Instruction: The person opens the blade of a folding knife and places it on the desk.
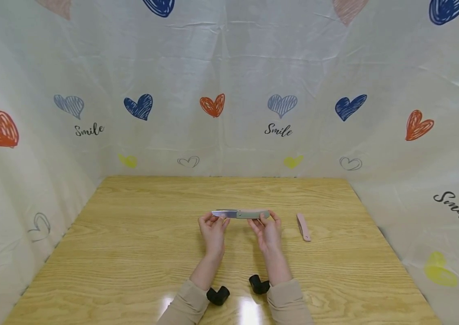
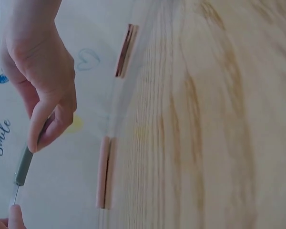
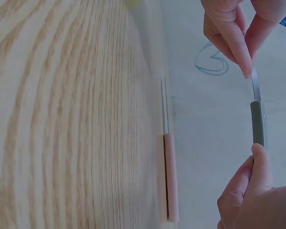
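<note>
A folding knife with a grey-green handle (image 1: 252, 215) is held level above the table, its blade out to the left. My left hand (image 1: 213, 232) pinches the blade (image 3: 256, 88) near its tip, between thumb and fingers. The handle's far end is gripped by my right hand (image 1: 268, 232), thumb on the near side. Behind the held knife lies a second folding knife with a pink handle (image 3: 170, 179), its blade out on the table; the head view mostly hides it. A third, pink and folded knife (image 1: 303, 227) lies right of my right hand.
Two black wrist mounts (image 1: 218, 295) show at the sleeves near the table's front. The wooden table (image 1: 144, 225) is enclosed at the back and sides by a pale curtain (image 1: 245, 81) printed with hearts.
</note>
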Motion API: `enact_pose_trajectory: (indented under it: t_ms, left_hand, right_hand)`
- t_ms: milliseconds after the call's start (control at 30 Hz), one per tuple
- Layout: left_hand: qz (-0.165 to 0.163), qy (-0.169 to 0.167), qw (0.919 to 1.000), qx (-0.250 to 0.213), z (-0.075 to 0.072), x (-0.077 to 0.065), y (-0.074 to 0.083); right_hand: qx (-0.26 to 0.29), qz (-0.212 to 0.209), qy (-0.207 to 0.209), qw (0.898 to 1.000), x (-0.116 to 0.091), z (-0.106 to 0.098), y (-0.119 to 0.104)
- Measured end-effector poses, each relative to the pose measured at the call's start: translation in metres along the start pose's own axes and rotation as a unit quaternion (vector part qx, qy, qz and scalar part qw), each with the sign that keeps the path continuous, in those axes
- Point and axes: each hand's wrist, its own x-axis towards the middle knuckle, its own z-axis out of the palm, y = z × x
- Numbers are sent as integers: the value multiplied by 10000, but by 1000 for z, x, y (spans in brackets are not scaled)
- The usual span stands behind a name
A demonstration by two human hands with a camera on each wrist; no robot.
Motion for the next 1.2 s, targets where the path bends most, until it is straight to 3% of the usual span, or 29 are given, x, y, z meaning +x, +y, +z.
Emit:
enact_pose_trajectory:
  t_ms: [367,633,800,1000,1200]
  left_hand:
    - [-191,71,9995,231,1,3,4]
    - [-707,-350,9911,1075,-7,7,19]
    - [-956,-713,9815,1498,-14,11,30]
    - [-1067,-979,9708,1911,-25,18,38]
    - [-977,-1554,9663,1807,-39,25,35]
  right_hand:
    - [-643,-407,440,9961,0,-2,-2]
    - [-1630,-260,224,9860,9,-13,-21]
    - [-2535,-307,-254,9665,14,-18,-39]
    - [-3589,-62,-796,9300,16,-27,-53]
    - [-4345,173,-1095,8938,23,-37,-55]
